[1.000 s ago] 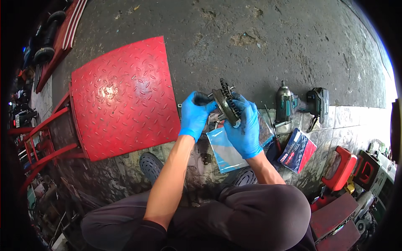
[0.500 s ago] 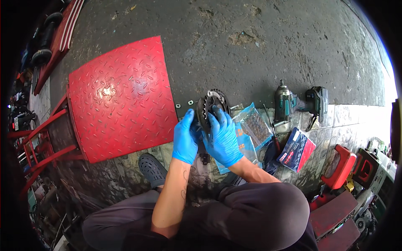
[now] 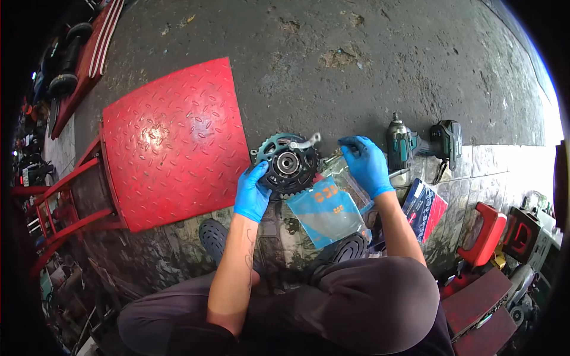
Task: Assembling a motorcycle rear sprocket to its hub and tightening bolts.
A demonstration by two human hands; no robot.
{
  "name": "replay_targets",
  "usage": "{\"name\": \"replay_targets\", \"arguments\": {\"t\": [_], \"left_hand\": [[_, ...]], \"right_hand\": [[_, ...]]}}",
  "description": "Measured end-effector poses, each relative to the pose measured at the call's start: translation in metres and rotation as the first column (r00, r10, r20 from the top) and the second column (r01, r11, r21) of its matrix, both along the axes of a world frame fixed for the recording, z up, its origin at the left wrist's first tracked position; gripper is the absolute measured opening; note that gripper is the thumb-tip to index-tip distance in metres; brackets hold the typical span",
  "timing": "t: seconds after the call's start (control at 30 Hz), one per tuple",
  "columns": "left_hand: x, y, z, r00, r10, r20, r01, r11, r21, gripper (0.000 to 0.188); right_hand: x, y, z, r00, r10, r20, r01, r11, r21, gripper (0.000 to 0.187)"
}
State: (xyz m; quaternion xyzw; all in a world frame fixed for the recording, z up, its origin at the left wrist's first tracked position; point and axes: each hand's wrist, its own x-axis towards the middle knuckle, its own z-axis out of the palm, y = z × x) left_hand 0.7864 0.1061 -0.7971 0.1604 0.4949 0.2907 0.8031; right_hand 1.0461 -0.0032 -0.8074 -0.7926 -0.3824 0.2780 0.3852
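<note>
My left hand [image 3: 252,193], in a blue glove, grips the lower left edge of a sprocket [image 3: 274,176]. Its toothed, dark ring faces up, with a round bearing at its centre and a silver arm sticking out at the upper right. The left fingers are partly hidden under the ring. Apart from the sprocket, my right hand [image 3: 366,165] hovers over the plastic bags, its blackened fingertips pointing left and the thumb apart from them; nothing shows in it. A blue and clear plastic bag [image 3: 326,213] lies just below the sprocket, and a second clear bag [image 3: 350,181] is beside it.
A red checker-plate ramp [image 3: 178,142] stands at the left. To the right lie a teal and black impact wrench [image 3: 404,142], a blue and red package [image 3: 424,207] and a red-handled case [image 3: 484,234]. My shoes [image 3: 353,246] are close to the bags.
My right hand has let go of the sprocket and moved right, over the bags. The sprocket has turned from nearly edge-on to face up, still in my left hand.
</note>
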Motion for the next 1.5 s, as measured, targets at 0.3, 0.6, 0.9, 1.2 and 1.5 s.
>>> {"name": "replay_targets", "arguments": {"t": [0.3, 0.6, 0.9, 1.2, 1.5], "left_hand": [[-0.006, -0.001, -0.002, 0.99, 0.059, 0.131, -0.043, 0.992, -0.121, 0.024], [0.007, 0.0, 0.01, 0.98, 0.019, 0.197, -0.005, 0.997, -0.075, 0.027], [0.017, -0.007, 0.005, 0.974, -0.071, 0.215, 0.086, 0.994, -0.061, 0.031], [0.023, -0.004, 0.019, 0.96, -0.056, 0.276, 0.08, 0.994, -0.078, 0.031], [0.028, -0.004, 0.02, 0.959, -0.063, 0.276, 0.093, 0.991, -0.095, 0.031]], "right_hand": [[-0.012, 0.021, -0.004, 0.682, 0.517, 0.516, -0.394, 0.855, -0.337, 0.03], [0.022, 0.038, 0.059, 0.917, 0.067, -0.392, -0.147, 0.973, -0.177, 0.019], [-0.026, 0.077, 0.09, 0.877, 0.412, -0.245, -0.358, 0.903, 0.237, 0.015], [-0.018, 0.078, 0.112, 0.88, 0.319, -0.352, -0.313, 0.947, 0.074, 0.02], [-0.034, 0.076, 0.08, 0.903, 0.429, 0.009, -0.422, 0.884, 0.2, 0.018]]}}
